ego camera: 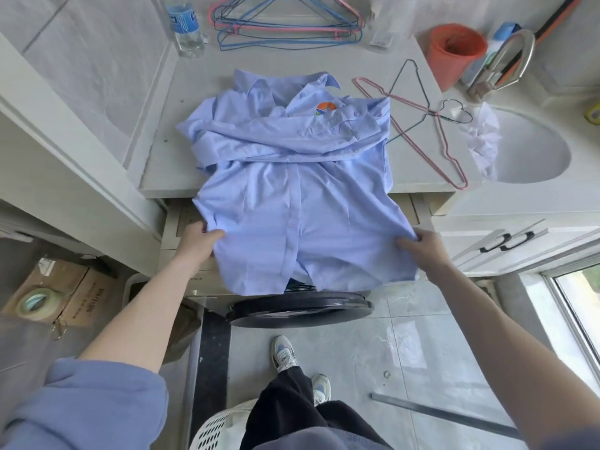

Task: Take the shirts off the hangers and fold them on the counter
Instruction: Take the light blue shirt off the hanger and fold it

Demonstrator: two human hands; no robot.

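A light blue shirt (292, 177) lies on the white counter (168, 125), collar at the far end, both sleeves folded across the chest. Its lower half hangs over the counter's front edge. My left hand (198, 238) grips the shirt's left side near the hem. My right hand (422, 245) grips the right side near the hem. Between them the cloth is held out taut. Two empty wire hangers (431, 118), one pink and one dark, lie on the counter right of the shirt. A pile of several coloured hangers (285, 24) rests at the back.
A water bottle (185, 24) stands at the back left, an orange cup (454, 50) at the back right. A round sink (532, 147) with a tap (506, 60) is on the right. Below the shirt a dark washer door (298, 310) juts out. A white laundry basket (220, 427) stands by my feet.
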